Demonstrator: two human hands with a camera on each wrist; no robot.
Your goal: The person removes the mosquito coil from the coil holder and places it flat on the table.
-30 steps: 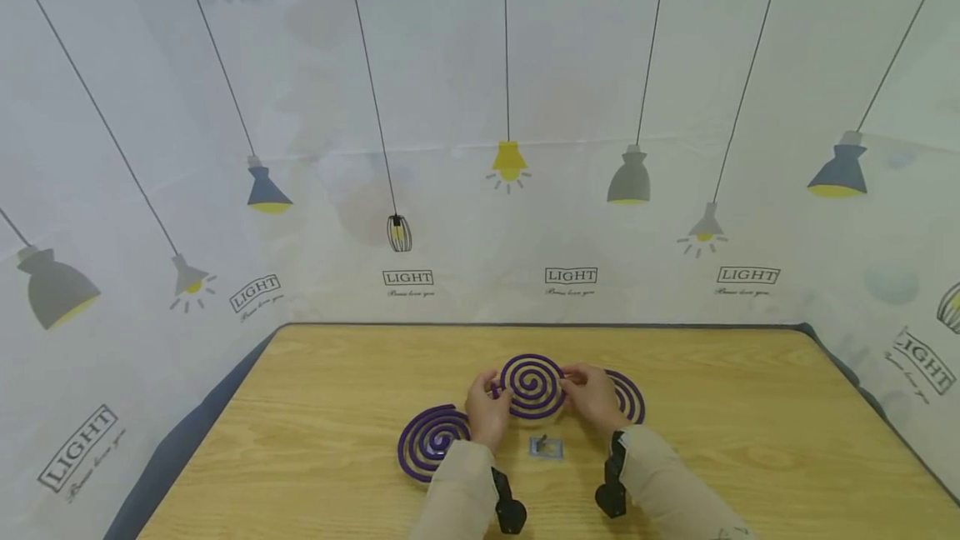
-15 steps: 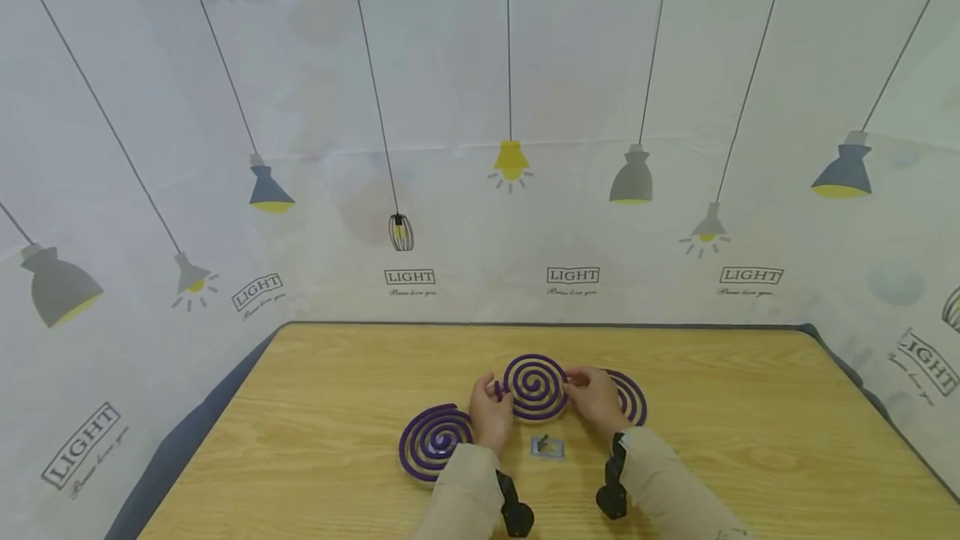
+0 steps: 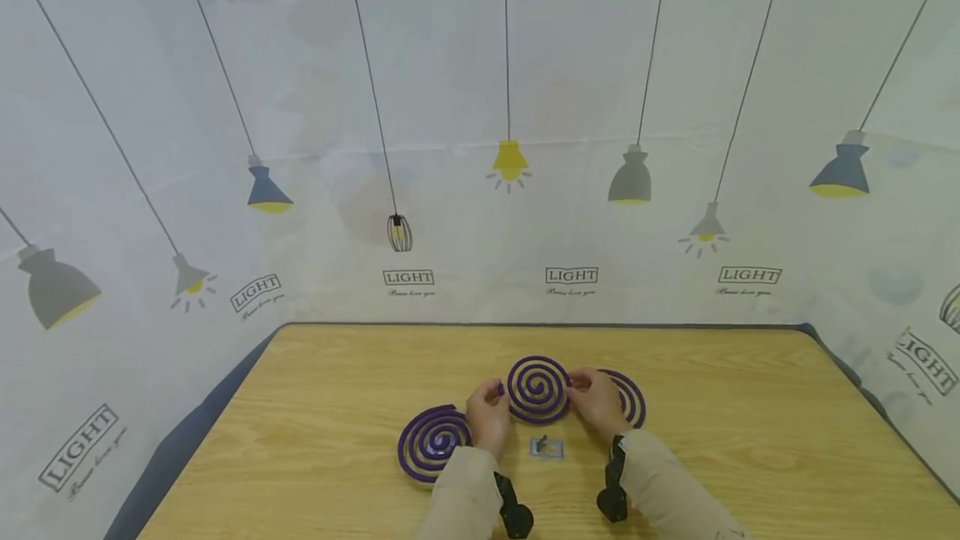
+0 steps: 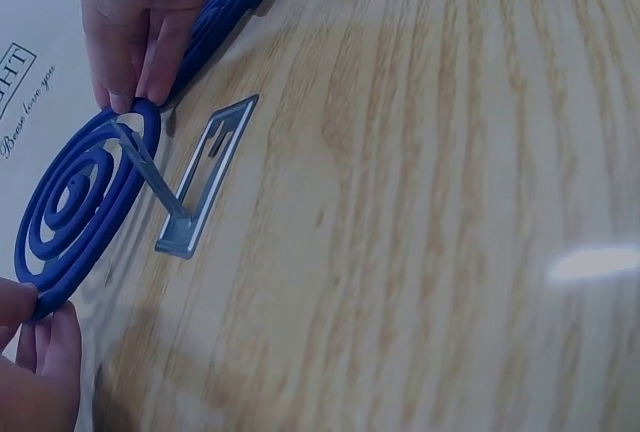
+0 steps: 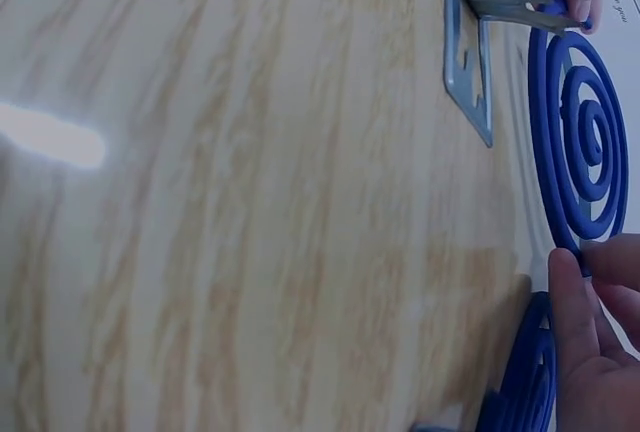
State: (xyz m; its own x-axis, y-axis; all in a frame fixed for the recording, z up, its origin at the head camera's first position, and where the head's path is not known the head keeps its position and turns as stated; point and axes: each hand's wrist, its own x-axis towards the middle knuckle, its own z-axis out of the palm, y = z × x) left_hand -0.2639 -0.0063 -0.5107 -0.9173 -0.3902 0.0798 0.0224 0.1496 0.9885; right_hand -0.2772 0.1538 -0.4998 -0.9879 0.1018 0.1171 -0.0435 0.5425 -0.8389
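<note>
A purple mosquito coil (image 3: 538,390), blue in the wrist views, is held up between the two hands. My right hand (image 3: 597,401) pinches its right edge between thumb and fingers. My left hand (image 3: 489,417) is at its left side, pinching a short purple bit (image 3: 500,388); whether this bit is still joined to the coil, I cannot tell. A flat metal coil stand (image 3: 555,450), its tongue bent upward, lies on the table just nearer than the coil. In the left wrist view the tongue of that stand (image 4: 150,172) overlaps the coil, and contact is unclear.
A second mosquito coil (image 3: 406,448) sits to the left, partly behind the left forearm. On the right a third coil (image 3: 636,400) is partly covered by the right hand. The wooden table (image 3: 337,373) ends at a wall sheet (image 3: 465,215) printed with lamps.
The held coil has shifted slightly right with the right hand. A gap now shows between it and the left fingers, where the purple bit earlier reached toward the coil. The stand stays put.
</note>
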